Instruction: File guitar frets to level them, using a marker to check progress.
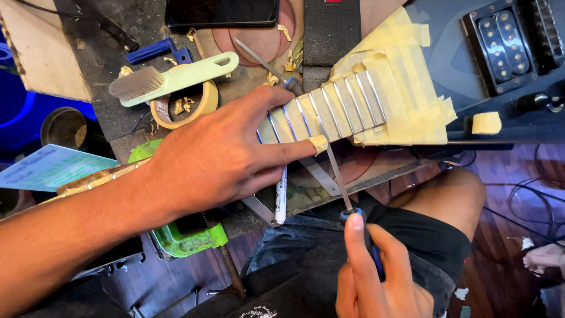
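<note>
Cream masking tape covers the fretboard of the dark electric guitar (471, 65), so only the metal frets (347, 103) show. Our left hand (218, 156) lies flat and open across the neck, one taped fingertip pressing beside a fret. Our right hand (376, 277) is clenched round the blue handle of a thin steel file (332, 162), whose blade rests across the frets. On the messy tabletop (112, 118) we've got a pale green brush (176, 76), a tape roll (185, 106) and a white marker (281, 197).
</note>
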